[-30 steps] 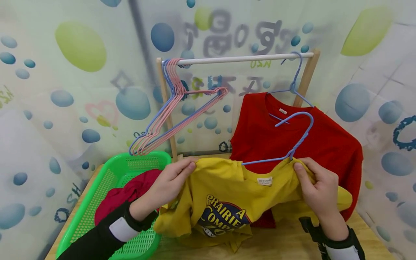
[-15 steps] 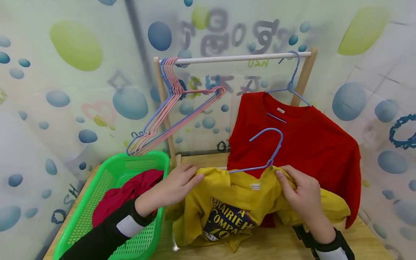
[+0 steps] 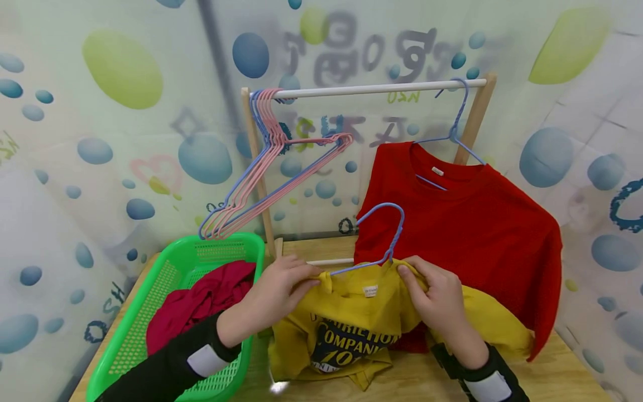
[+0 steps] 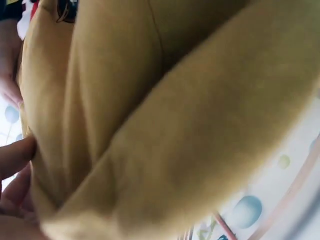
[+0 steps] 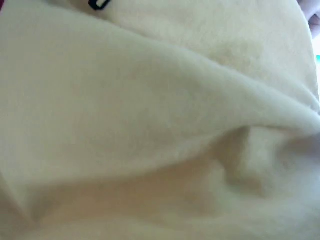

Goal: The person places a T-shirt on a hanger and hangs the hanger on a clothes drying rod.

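A yellow T-shirt [image 3: 361,312] with dark printed lettering hangs between both hands in the head view. Its blue hanger [image 3: 397,231] pokes up through the neckline, hook on top; the hanger's lower part is hidden in the cloth. My left hand [image 3: 273,298] pinches the shirt's shoulder on the left. On the other side of the collar, my right hand [image 3: 439,296] grips the other shoulder near the hook's base. Yellow cloth [image 4: 150,125] fills most of the left wrist view, with fingertips at its lower left edge. Folds of the shirt [image 5: 150,110] cover the right wrist view.
A red shirt [image 3: 452,223] hangs on a blue hanger at the right of the rack's white rail [image 3: 372,89]. Several pink and blue hangers [image 3: 268,162] hang at its left end. A green basket [image 3: 125,324] holding a crimson garment [image 3: 201,301] stands left on the wooden table [image 3: 311,391].
The yellow shirt's hanger has shifted left and down, its hook now farther from the red shirt's collar. My right hand has moved left, closer to the left hand, and the shirt's neckline has bunched narrower.
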`<move>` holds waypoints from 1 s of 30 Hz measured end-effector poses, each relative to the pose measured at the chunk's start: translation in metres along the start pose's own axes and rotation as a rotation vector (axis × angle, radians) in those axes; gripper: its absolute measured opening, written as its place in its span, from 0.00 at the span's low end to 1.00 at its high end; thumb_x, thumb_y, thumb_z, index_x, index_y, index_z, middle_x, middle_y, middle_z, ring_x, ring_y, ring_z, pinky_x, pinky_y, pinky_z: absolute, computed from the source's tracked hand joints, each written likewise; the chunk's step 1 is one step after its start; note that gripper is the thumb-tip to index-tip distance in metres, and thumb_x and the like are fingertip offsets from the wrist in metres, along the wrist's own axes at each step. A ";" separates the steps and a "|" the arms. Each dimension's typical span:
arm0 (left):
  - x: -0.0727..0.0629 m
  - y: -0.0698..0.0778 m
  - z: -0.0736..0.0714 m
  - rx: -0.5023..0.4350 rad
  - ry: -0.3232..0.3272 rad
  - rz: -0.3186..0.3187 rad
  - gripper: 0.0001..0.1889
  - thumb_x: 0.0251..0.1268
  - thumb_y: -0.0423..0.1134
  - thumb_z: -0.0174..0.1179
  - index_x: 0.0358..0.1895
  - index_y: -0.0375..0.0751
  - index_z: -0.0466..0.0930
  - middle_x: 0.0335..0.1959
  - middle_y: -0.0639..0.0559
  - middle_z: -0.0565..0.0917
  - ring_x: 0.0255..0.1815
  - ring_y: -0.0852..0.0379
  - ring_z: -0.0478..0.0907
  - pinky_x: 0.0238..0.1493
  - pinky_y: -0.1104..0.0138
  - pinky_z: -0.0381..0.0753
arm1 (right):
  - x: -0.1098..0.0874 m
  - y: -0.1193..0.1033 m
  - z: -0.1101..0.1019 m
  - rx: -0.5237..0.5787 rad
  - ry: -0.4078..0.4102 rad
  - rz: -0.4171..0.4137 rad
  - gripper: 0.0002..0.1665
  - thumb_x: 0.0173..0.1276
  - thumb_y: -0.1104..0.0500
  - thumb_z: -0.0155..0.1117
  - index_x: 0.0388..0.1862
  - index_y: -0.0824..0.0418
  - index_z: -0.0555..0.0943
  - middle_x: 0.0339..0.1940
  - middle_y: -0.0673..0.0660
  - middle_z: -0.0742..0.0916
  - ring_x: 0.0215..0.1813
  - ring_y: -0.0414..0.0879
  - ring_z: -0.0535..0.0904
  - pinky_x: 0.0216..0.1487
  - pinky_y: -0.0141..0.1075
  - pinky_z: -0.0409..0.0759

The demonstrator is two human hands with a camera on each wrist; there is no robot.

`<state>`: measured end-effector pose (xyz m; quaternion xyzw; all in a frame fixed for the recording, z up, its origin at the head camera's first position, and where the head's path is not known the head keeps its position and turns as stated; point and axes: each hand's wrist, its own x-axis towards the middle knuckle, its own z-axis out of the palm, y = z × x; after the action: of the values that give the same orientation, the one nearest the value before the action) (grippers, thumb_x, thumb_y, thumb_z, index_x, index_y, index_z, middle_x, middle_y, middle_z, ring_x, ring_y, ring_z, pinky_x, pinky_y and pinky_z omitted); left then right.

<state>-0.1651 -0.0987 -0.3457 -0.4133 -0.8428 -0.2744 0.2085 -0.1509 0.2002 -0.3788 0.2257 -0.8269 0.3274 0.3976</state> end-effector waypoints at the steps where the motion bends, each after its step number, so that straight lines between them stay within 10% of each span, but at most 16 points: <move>1: -0.001 0.000 0.000 -0.030 0.029 -0.018 0.04 0.64 0.33 0.68 0.40 0.40 0.89 0.31 0.52 0.88 0.30 0.61 0.79 0.33 0.74 0.76 | 0.000 -0.001 0.002 0.005 -0.003 -0.004 0.02 0.68 0.64 0.67 0.36 0.60 0.86 0.27 0.52 0.88 0.24 0.33 0.74 0.28 0.26 0.73; 6: -0.001 0.001 0.001 -0.134 0.107 -0.104 0.05 0.64 0.35 0.69 0.39 0.42 0.92 0.34 0.52 0.91 0.35 0.60 0.84 0.34 0.74 0.81 | 0.000 -0.003 0.006 0.021 -0.009 0.007 0.02 0.67 0.65 0.68 0.36 0.59 0.86 0.27 0.51 0.88 0.24 0.33 0.73 0.28 0.26 0.72; 15: -0.007 -0.001 0.003 -0.023 -0.048 -0.163 0.03 0.67 0.38 0.67 0.37 0.43 0.88 0.27 0.56 0.80 0.26 0.67 0.68 0.28 0.76 0.70 | -0.002 -0.010 0.011 0.059 -0.141 0.105 0.05 0.67 0.66 0.68 0.37 0.57 0.85 0.27 0.48 0.87 0.25 0.30 0.70 0.28 0.23 0.70; 30: -0.021 -0.013 -0.001 -0.113 0.117 -0.209 0.04 0.65 0.39 0.68 0.34 0.45 0.90 0.29 0.57 0.86 0.30 0.65 0.72 0.30 0.73 0.71 | -0.004 0.015 -0.024 -0.059 -0.209 0.094 0.09 0.62 0.63 0.74 0.39 0.51 0.86 0.33 0.47 0.91 0.32 0.31 0.80 0.36 0.20 0.73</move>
<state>-0.1635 -0.1182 -0.3602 -0.3177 -0.8508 -0.3654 0.2041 -0.1460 0.2282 -0.3769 0.2080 -0.8828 0.2959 0.2998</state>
